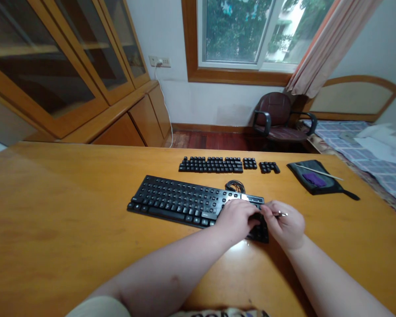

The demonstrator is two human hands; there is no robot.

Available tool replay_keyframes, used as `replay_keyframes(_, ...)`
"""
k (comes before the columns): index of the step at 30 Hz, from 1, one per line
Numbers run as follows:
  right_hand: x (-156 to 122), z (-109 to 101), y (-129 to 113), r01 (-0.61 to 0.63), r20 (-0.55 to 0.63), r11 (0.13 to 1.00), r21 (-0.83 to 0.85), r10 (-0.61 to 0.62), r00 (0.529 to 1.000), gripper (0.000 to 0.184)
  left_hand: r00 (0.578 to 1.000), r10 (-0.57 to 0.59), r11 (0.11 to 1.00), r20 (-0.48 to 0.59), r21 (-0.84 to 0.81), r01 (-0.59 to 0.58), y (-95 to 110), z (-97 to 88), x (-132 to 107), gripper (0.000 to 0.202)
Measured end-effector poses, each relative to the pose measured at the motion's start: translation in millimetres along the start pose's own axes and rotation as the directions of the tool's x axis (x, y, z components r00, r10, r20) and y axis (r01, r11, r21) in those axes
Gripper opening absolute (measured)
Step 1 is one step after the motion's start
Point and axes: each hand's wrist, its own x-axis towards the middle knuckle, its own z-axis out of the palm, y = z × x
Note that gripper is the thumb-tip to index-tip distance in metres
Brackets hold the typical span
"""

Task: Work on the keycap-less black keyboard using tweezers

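A black keyboard (174, 198) lies at a slant on the wooden table; many keycaps are off its upper rows, while the space bar and the bottom-row keys are on. My left hand (236, 218) rests over its number-pad end, fingers curled and thumb bent in close; whatever they pinch is hidden. At the keyboard's right edge my right hand (285, 224) is closed around a thin metal tool (281, 214), whose shiny end sticks out of the fist. Behind the keyboard, loose black keycaps (211, 165) stand in rows, with smaller groups of keycaps (250, 163) to their right.
A coiled black cable (235, 186) lies behind the keyboard. On the right of the table (69, 220) sits a dark pouch (312, 178) with a purple cloth (314, 179) and a thin light stick (320, 172) on it. Beyond are a chair (277, 114), a bed and cabinets.
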Motion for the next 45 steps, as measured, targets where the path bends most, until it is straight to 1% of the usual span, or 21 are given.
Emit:
replay_keyframes(3, 1.2, 4.4, 11.6, -0.111, -0.106, 0.994, -0.02, 0.108, 0.988, 0.029, 1.0, -0.018, 1.0, 0.003, 0.018, 0.018, 1.2, -3.5, -0.1, 0.035)
replay_keyframes(5, 1.3, 8.2, 19.1, -0.182, -0.183, 0.983, 0.03, 0.184, 0.966, 0.03, 1.0, -0.024, 0.999, 0.002, 0.025, 0.024, 1.4, -4.9, -0.4, 0.04)
replay_keyframes(7, 1.0, 12.0, 24.1, -0.241, -0.227, 0.965, 0.1, 0.258, 0.939, 0.031, 1.0, -0.026, 0.999, -0.005, 0.021, 0.026, 1.0, -5.3, -0.8, 0.039)
replay_keyframes(11, 1.0, 19.2, 25.8, -0.327, -0.241, 0.913, 0.246, 0.384, 0.891, 0.034, 0.998, -0.053, 0.999, -0.021, -0.003, 0.053, 0.7, -4.7, -1.3, 0.029)
replay_keyframes(15, 1.9, 24.0, 25.3, -0.405, -0.217, 0.819, 0.407, 0.517, 0.828, 0.035, 0.994, -0.106, 0.994, -0.029, -0.026, 0.106, 2.1, -5.0, -1.3, 0.024)
replay_keyframes(16, 2.0, 24.4, 25.9, -0.406, -0.204, 0.803, 0.437, 0.528, 0.824, 0.036, 0.992, -0.118, 0.993, -0.033, -0.033, 0.117, 2.4, -5.1, -1.2, 0.024)
replay_keyframes(17, 2.1, 24.3, 26.7, -0.392, -0.191, 0.795, 0.464, 0.521, 0.832, 0.036, 0.991, -0.129, 0.991, -0.037, -0.04, 0.127, 2.6, -5.1, -1.1, 0.023)
replay_keyframes(18, 2.2, 23.8, 27.4, -0.36, -0.175, 0.794, 0.489, 0.494, 0.852, 0.036, 0.99, -0.137, 0.99, -0.039, -0.047, 0.135, 2.7, -5.0, -1.0, 0.022)
replay_keyframes(21, 3.6, 20.4, 27.8, -0.217, -0.111, 0.81, 0.545, 0.326, 0.939, 0.037, 0.989, -0.147, 0.988, -0.036, -0.063, 0.144, 2.5, -4.3, -0.7, 0.021)
replay_keyframes(22, 4.5, 19.0, 27.2, -0.179, -0.085, 0.81, 0.558, 0.27, 0.959, 0.036, 0.988, -0.147, 0.987, -0.037, -0.067, 0.145, 2.5, -4.1, -0.7, 0.021)
replay_keyframes(23, 5.5, 17.6, 26.3, -0.153, -0.065, 0.808, 0.569, 0.23, 0.971, 0.035, 0.988, -0.15, 0.987, -0.042, -0.07, 0.147, 2.5, -3.9, -0.8, 0.021)
replay_keyframes(25, 7.5, 15.5, 24.4, -0.136, -0.041, 0.801, 0.582, 0.196, 0.98, 0.031, 0.986, -0.158, 0.985, -0.057, -0.076, 0.153, 2.7, -4.0, -1.1, 0.022)
replay_keyframes(27, 9.0, 14.2, 23.5, -0.141, -0.037, 0.795, 0.59, 0.201, 0.979, 0.03, 0.986, -0.154, 0.985, -0.069, -0.083, 0.148, 3.0, -4.5, -1.3, 0.021)
replay_keyframes(31, 8.5, 13.4, 25.8, -0.173, -0.006, 0.793, 0.585, 0.217, 0.976, 0.028, 0.99, -0.112, 0.99, -0.087, -0.092, 0.104, 2.7, -5.9, -1.5, 0.019)
replay_keyframes(33, 6.9, 13.5, 27.5, -0.185, 0.007, 0.794, 0.579, 0.222, 0.975, 0.027, 0.989, -0.113, 0.99, -0.097, -0.1, 0.103, 2.3, -6.2, -1.5, 0.02)
replay_keyframes(35, 5.4, 14.0, 28.4, -0.217, 0.011, 0.798, 0.562, 0.255, 0.967, 0.026, 0.986, -0.131, 0.987, -0.106, -0.107, 0.119, 1.9, -6.2, -1.5, 0.02)
replay_keyframes(39, 4.0, 15.8, 27.9, -0.335, 0.01, 0.803, 0.493, 0.379, 0.925, 0.029, 0.981, -0.149, 0.986, -0.123, -0.095, 0.138, 1.0, -4.8, -1.9, 0.022)
replay_keyframes(45, 5.7, 20.2, 25.0, -0.45, 0.009, 0.781, 0.433, 0.495, 0.869, 0.033, 0.984, -0.126, 0.99, -0.127, -0.079, 0.117, -2.7, -1.6, -2.4, 0.02)
